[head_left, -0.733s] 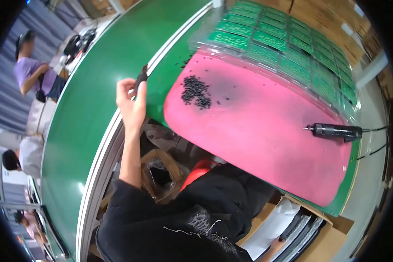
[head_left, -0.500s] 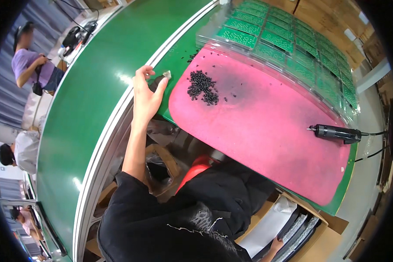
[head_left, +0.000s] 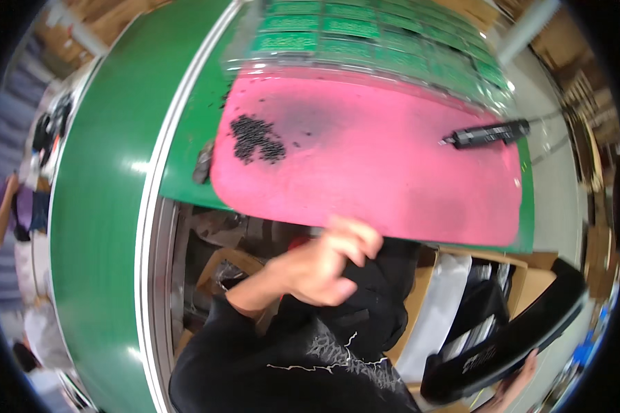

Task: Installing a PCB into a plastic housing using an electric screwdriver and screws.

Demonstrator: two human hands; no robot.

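My left hand (head_left: 327, 265) hovers in front of the near edge of the pink mat (head_left: 386, 186), smeared by motion. Its fingers are loosely bent, the thumb stands apart, and nothing shows between them. At the lower right my right hand (head_left: 520, 382) grips a long, curved black plastic housing (head_left: 506, 337) from its outer side; most of the fingers are hidden behind it. The housing is tilted above an open cardboard box (head_left: 417, 296) that holds more dark parts and white wrapping. On the mat lie a pile of small black screws (head_left: 255, 140) and a black electric screwdriver (head_left: 489, 133).
Clear trays of green circuit boards (head_left: 351, 27) line the mat's far side. A dark lump (head_left: 203, 162) lies left of the mat. A green conveyor belt (head_left: 110, 206) with a metal rail runs along the left. Other people (head_left: 10, 206) stand beyond it.
My left hand has left the dark lump and come right, toward my body. My right hand has lifted the black housing up from the box. The view has turned to the right.
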